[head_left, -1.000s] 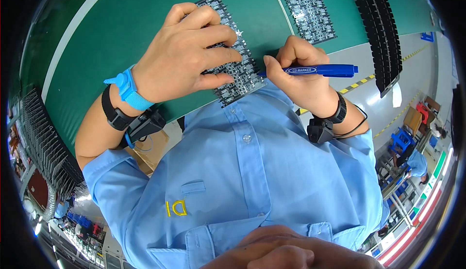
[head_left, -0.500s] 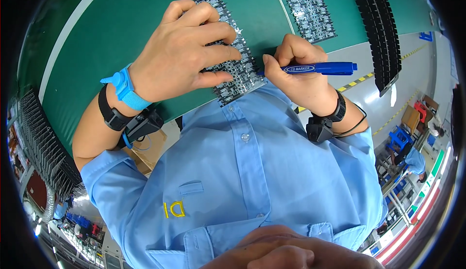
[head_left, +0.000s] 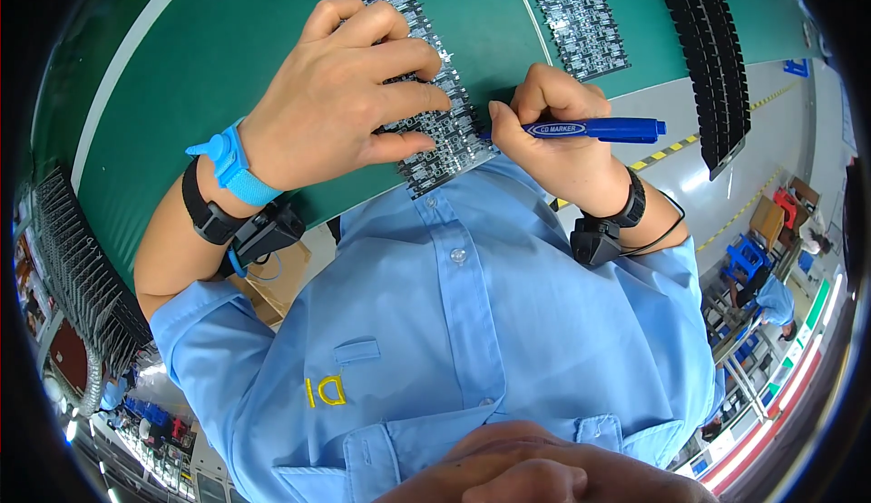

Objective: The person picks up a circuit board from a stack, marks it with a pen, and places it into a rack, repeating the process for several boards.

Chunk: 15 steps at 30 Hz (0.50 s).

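Observation:
A panel of small circuit boards lies slantwise on the green table, its near end by my shirt front. Over its left side rests my left hand, fingers spread and slightly bent, the fingertips on or just above the boards. The hand hides part of the panel's left side. My right hand is closed around a blue marker pen, held nearly level. The pen's tip end points left at the panel's right edge; whether it touches cannot be made out.
A second circuit board panel lies farther right, beyond a white line on the green table. Past it, a black slotted rack reaches over the table's edge. Another dark rack with many slots stands at the left. Co-workers sit in the right background.

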Available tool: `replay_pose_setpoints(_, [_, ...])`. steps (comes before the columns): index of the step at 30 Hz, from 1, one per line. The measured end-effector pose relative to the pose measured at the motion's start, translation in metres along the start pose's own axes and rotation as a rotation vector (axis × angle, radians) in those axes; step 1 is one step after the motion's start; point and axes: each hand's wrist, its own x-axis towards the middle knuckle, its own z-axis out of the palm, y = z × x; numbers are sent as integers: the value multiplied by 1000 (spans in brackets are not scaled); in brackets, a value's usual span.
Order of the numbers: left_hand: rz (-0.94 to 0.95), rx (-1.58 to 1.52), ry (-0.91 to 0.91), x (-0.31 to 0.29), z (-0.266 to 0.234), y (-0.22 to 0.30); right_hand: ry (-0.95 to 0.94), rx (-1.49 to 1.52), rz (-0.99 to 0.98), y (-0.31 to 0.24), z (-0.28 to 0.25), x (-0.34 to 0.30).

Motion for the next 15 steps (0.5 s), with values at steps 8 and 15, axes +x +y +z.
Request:
replay_pose_setpoints(8, [21, -13, 2, -1, 2, -1, 87, 225, 114, -2, -5, -5])
replay_pose_setpoints(15, [73, -31, -26, 2, 0, 0, 18, 99, 75, 1, -7, -17])
